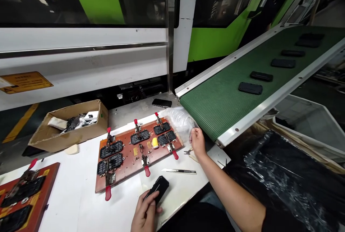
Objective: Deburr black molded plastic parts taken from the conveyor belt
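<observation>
Left hand (145,212) grips a black rectangular plastic case (162,186), thumb and fingers closed around its lower end, case tilted, held above the near edge of the white tabletop (81,203). Right hand (198,144) at the crumpled clear plastic bag (179,117), fingers curled together at its right end; cannot tell if they pinch film or something inside. Bag sits between the green ribbed conveyor belt (212,99) and the reddish-brown fixture board (128,172). Board carries black ribbed plastic plates (140,137), metal toggle clamps with red handles and a small yellow cylinder (155,143). Silver utility knife (179,171) lies between the hands; small metal cutters (188,151) just beside the right hand, partly hidden. Second reddish-brown board (50,180) at left, cut by frame edge. Open cardboard box (78,140) with mixed contents behind, left. Black phone-like slab (161,103) beyond the first board. Black rectangular pieces (250,88) spaced along the belt.
</observation>
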Demonstrator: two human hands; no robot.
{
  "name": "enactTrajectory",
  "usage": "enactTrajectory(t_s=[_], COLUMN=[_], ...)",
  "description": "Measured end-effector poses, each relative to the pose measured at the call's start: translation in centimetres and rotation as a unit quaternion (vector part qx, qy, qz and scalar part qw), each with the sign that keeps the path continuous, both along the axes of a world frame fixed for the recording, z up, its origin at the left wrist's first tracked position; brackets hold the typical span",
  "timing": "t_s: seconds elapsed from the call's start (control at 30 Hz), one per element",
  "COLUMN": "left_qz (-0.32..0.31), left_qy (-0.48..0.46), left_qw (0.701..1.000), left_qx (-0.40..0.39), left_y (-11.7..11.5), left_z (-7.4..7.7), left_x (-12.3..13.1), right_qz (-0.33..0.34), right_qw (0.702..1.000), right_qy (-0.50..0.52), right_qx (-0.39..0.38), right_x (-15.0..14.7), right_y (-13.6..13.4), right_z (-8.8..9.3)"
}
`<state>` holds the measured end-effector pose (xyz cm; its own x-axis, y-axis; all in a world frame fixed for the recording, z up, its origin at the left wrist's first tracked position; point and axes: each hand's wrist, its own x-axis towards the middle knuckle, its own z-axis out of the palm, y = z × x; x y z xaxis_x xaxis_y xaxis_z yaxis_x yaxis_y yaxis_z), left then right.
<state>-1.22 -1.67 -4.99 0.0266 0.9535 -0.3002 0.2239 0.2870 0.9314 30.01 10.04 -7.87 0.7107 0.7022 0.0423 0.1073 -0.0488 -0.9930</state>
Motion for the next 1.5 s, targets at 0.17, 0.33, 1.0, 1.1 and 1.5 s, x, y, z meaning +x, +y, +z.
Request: enactTrajectory(t_s=[0.17, 0.33, 1.0, 1.1, 1.5], left_qz=[-0.056, -0.028, -0.039, -0.019, -0.057], left_qy=[-0.008, -0.003, 0.112, 0.105, 0.090], left_qw=[0.998, 1.000, 0.993, 0.994, 0.994], left_qx=[-0.027, -0.011, 0.013, 0.019, -0.011], left_y=[1.0, 0.5, 1.7, 1.5, 0.5], left_z=[1.8, 3.4, 3.2, 3.3, 4.4], left_x=[1.7, 3.2, 3.1, 3.1, 1.6], right_qz=[0.014, 0.090, 0.455, 0.434, 0.489], right_qw=[0.996, 0.982, 0.827, 0.847, 0.862], right_qy=[-0.084, -0.162, 0.262, 0.235, 0.009], right_qx=[0.010, 0.028, -0.199, -0.196, -0.136], right_x=[0.0, -0.4, -8.3, -8.3, -11.0], right_y=[-1.1, -2.7, -11.3, -11.2, -11.7], right_z=[0.1, 1.7, 5.0, 5.3, 6.3])
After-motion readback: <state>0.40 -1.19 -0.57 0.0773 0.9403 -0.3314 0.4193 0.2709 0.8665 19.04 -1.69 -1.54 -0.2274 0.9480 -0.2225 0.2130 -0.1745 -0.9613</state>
